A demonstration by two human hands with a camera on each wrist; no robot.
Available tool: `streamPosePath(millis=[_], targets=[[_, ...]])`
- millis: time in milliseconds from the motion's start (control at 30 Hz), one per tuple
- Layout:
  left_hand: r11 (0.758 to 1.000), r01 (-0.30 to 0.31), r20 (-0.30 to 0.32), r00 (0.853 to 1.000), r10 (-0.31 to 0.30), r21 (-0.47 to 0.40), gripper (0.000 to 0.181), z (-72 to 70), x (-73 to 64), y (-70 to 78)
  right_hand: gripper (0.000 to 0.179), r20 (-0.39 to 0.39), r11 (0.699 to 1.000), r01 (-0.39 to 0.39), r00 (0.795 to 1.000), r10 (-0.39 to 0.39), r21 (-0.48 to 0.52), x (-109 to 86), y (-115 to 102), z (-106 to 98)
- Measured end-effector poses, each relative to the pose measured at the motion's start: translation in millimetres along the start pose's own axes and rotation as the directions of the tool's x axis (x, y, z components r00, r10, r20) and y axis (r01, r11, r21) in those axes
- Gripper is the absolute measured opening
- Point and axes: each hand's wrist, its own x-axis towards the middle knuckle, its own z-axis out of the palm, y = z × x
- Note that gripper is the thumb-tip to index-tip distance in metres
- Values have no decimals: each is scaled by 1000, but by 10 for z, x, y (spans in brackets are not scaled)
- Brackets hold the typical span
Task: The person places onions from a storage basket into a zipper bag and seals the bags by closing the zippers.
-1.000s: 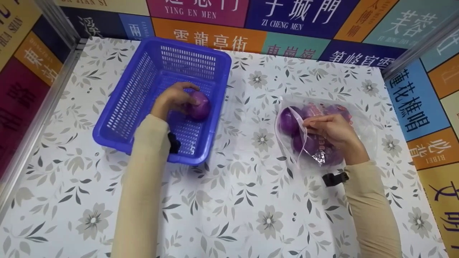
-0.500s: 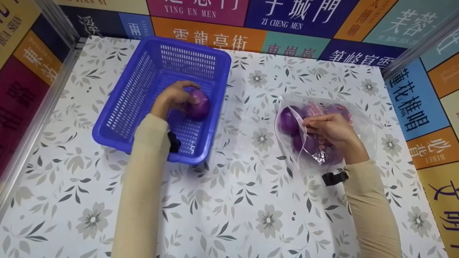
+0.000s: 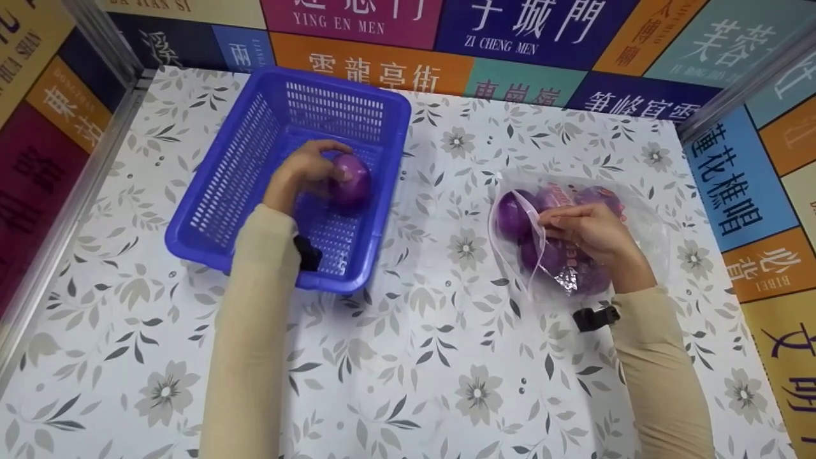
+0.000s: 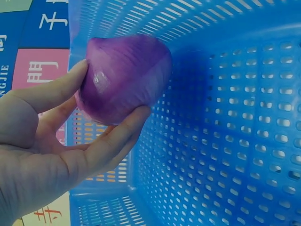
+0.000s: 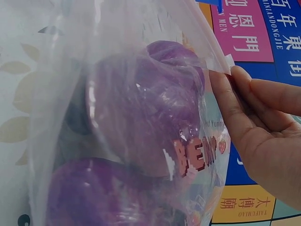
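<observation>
Inside the blue basket, my left hand grips a purple onion between thumb and fingers. The left wrist view shows this onion held off the perforated floor, its shadow cast on the basket. On the right, my right hand pinches the edge of a clear zip bag and keeps its mouth parted. Several purple onions lie in the bag, partly blurred by the plastic. Seen from the right wrist, the fingers and thumb nip the bag's rim.
A white table with a leaf and flower print bears both basket and bag. Colourful panels with lettering wall it in at the back and sides. Between basket and bag lies a strip of tabletop.
My left hand has risen slightly with the onion, shifting a little up and left in the head view. The right hand and the bag stay as they were.
</observation>
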Motion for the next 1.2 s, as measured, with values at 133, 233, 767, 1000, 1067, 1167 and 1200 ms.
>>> streamPosePath(millis=[133,233,767,1000,1067,1167,1200], targets=[[999,14,-25,1000,-14,-31,59,-22,-46,43,21,-3,1000,-1,1000,1,-17,-8,-2,-4],[998,13,-42,999,-15,-54,59,-37,-85,77,21,-7,1000,-6,1000,5,-25,-12,-9,-5],[995,-34,-127,992,22,-91,58,-71,-238,255,23,-24,1000,-15,1000,15,20,-13,-29,0],[994,-50,-139,990,36,-98,57,-75,-296,323,24,-8,998,16,1000,-15,53,-11,-26,3],[993,-59,-138,989,44,-104,57,-72,-311,347,24,-9,999,18,1000,-18,47,-12,-25,2],[992,-69,-132,990,54,-107,57,-59,-334,386,23,-16,999,19,1000,-18,39,-13,-26,5],[992,-70,-130,990,56,-108,56,-52,-340,399,22,-20,999,17,1000,-16,37,-14,-28,7]])
